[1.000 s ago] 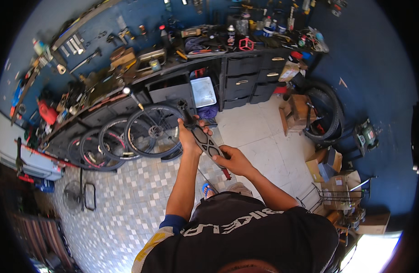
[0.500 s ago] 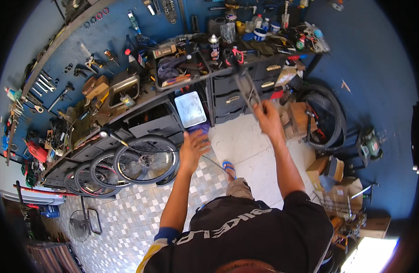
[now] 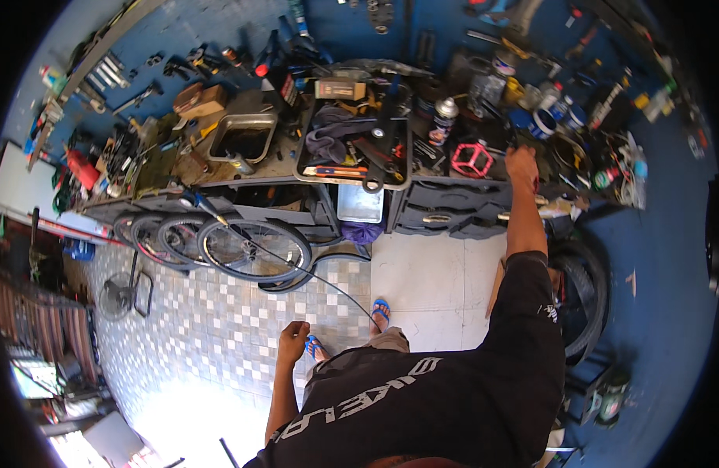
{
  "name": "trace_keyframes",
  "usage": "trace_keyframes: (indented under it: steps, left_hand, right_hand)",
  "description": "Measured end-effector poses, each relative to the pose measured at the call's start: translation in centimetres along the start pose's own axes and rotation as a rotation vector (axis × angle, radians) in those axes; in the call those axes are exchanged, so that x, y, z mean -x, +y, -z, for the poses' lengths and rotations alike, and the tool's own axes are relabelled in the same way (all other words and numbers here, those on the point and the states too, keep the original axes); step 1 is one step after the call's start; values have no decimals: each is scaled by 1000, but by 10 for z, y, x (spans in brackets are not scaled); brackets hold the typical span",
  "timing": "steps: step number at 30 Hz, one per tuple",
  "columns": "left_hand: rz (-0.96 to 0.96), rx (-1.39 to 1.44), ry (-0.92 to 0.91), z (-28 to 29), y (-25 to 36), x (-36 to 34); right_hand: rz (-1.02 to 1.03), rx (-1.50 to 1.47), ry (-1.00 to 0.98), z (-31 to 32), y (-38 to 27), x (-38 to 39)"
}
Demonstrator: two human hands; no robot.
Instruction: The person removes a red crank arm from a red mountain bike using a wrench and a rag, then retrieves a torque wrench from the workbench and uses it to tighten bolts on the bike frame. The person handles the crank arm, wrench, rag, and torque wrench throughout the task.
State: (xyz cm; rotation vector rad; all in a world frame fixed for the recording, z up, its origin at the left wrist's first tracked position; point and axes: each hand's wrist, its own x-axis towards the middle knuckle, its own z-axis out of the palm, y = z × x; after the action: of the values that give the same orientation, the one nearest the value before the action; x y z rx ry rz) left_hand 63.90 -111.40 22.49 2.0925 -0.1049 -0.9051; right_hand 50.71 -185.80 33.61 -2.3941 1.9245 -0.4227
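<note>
My right hand (image 3: 521, 166) is stretched far forward over the cluttered workbench (image 3: 289, 165), just right of a pink bicycle pedal (image 3: 470, 160). Its fingers are curled down among dark items; whatever they grip is hidden. Low beside my body, my left hand (image 3: 294, 341) is closed with nothing visible in it. Left of the pedal, a black tray (image 3: 302, 160) holds a grey cloth (image 3: 328, 144), an orange-handled cutter and other tools. A spray can (image 3: 443, 121) stands behind the pedal.
Several bicycle wheels (image 3: 254, 249) lean against the bench at left, with a thin hose (image 3: 336, 286) trailing over the floor. Drawers (image 3: 441, 210) and a pale bin (image 3: 361, 204) sit under the bench. Black tyres (image 3: 585, 300) stand at the right wall.
My right hand has moved forward to the bench; the long grey metal piece it held is no longer visible there. My left hand has dropped back towards my body and closed. The bench appears nearer.
</note>
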Motion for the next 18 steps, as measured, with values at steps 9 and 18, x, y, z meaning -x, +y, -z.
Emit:
trace_keyframes:
  steps: [9, 18]
  left_hand:
    - [-77, -151, -34, -23, 43, -7]
    - [-51, -246, 76, -10, 67, -7]
  right_hand:
    - [-87, -20, -42, -41, -1, -58]
    - [413, -477, -140, 37, -272, 57]
